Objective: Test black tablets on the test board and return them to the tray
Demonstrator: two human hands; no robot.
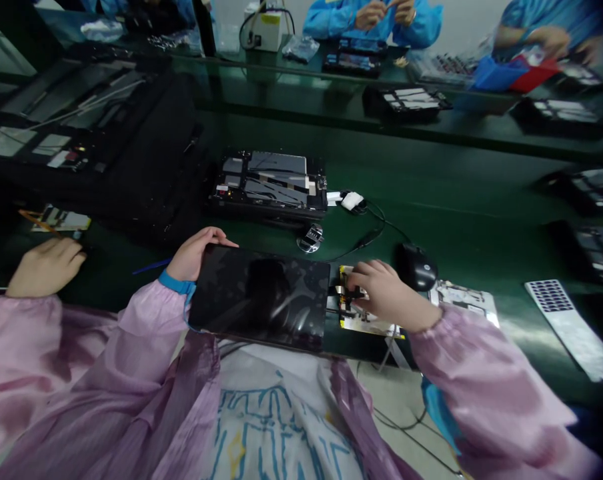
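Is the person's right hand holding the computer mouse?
No, the right hand is on a small circuit board, and the black computer mouse sits apart from it on the green bench.

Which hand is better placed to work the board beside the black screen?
Likely the right hand: its fingers are on the board, while the left hand touches the edge of the screen.

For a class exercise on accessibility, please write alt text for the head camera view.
Two hands work at a green bench: the left hand is at the edge of a black tablet screen, and the right hand is on a circuit board beside it. A mouse and an opened tablet lie beyond, with a co-worker in blue across the bench.
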